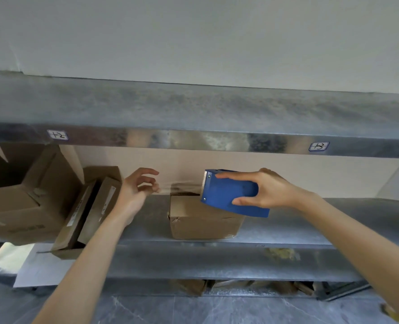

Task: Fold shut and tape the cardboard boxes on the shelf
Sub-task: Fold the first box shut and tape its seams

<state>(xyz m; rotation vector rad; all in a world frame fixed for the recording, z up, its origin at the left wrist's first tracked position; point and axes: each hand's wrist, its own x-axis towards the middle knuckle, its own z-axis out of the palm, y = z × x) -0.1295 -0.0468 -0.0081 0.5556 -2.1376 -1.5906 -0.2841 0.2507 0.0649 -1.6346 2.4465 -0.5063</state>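
Note:
A small cardboard box (203, 222) stands on the metal shelf (310, 232) in the middle of the view. My right hand (263, 190) grips a blue tape dispenser (231, 195) just above the box's right part. A strip of clear tape (182, 184) stretches left from the dispenser's toothed edge to my left hand (139, 185), which pinches the tape's end with thumb and fingertip above the shelf, left of the box.
A larger cardboard box (18, 206) with raised flaps sits at the left of the shelf. Two flat brown boxes (88, 206) lean against it. The upper shelf (193, 113) hangs close overhead, with labels on its front edge. More cardboard lies under the lower shelf.

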